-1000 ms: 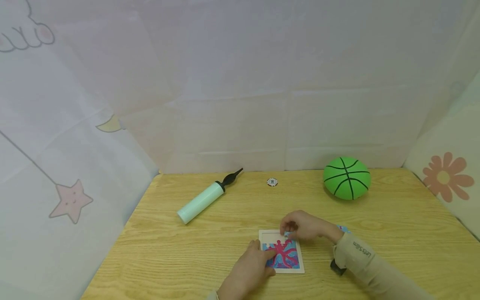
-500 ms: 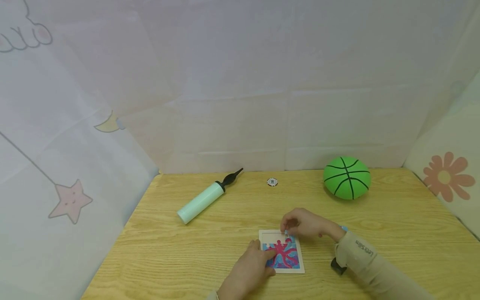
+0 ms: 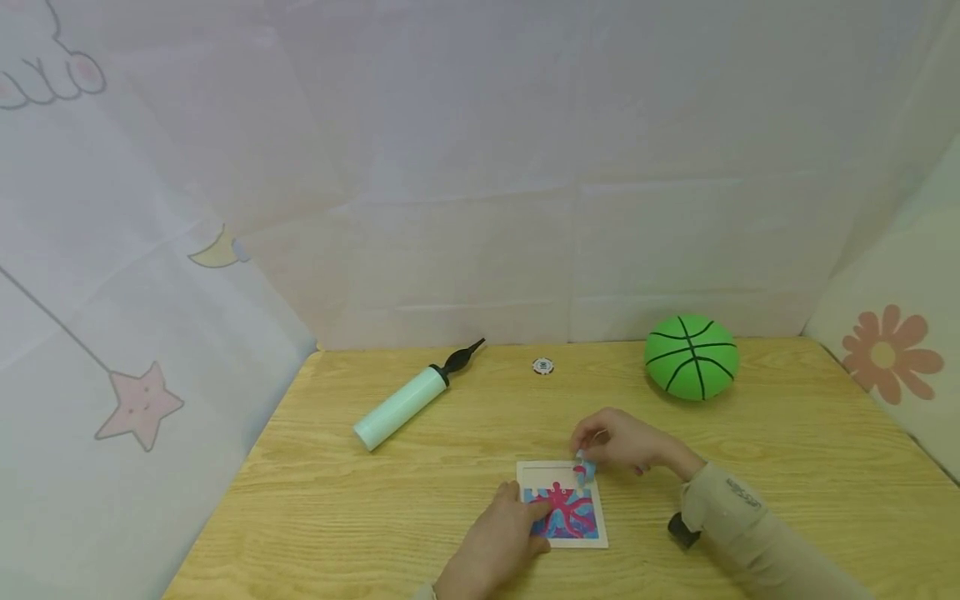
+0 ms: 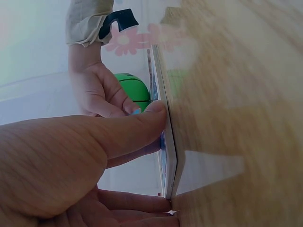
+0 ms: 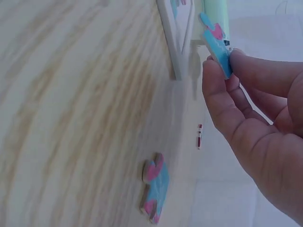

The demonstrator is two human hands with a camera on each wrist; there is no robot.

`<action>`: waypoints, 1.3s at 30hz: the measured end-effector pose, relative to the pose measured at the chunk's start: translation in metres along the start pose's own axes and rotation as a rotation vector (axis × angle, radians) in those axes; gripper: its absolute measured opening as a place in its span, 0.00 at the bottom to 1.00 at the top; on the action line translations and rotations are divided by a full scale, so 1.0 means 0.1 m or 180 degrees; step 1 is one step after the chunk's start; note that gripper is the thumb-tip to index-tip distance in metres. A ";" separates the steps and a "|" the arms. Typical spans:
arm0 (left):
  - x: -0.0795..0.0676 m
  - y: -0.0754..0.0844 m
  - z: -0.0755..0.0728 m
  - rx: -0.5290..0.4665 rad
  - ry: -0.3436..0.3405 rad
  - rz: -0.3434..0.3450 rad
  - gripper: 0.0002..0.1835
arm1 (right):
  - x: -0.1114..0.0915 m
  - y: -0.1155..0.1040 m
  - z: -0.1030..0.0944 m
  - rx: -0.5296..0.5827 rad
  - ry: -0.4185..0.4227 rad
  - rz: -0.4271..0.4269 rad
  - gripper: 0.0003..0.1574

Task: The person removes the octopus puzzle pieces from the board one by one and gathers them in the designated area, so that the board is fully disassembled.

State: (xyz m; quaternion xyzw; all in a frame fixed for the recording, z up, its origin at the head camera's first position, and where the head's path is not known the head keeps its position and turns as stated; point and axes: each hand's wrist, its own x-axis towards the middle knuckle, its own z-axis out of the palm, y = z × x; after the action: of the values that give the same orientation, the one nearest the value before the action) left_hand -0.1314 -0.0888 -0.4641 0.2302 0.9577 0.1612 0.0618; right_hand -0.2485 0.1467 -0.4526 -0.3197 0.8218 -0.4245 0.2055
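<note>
Our right hand (image 3: 626, 442) pinches a flat blue-pink jigsaw piece (image 3: 584, 469) over the puzzle's (image 3: 564, 508) top right corner. Left hand (image 3: 495, 546), fingers straight, presses the white-framed board's left edge. Grainy wooden table (image 3: 375, 500); another piece (image 5: 155, 187) lies loose. Sleeve lettering unreadable.

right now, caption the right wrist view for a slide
Right hand pinches a blue-and-pink jigsaw piece near the white puzzle tray.
</note>
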 end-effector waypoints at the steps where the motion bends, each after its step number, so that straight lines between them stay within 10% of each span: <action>1: 0.00 0.00 0.00 -0.0009 0.0000 -0.0006 0.21 | -0.02 0.00 -0.02 0.0045 0.0005 0.0037 0.05; 39: -0.02 0.01 -0.03 -0.0119 -0.0115 -0.0045 0.22 | -0.87 0.52 -0.62 0.0029 0.0225 0.0003 0.09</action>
State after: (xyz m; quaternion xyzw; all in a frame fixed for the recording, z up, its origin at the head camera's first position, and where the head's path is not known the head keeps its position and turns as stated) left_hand -0.1302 -0.0898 -0.4614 0.2250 0.9549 0.1744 0.0846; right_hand -0.2430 0.2656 -0.4558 -0.3031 0.8268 -0.4392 0.1780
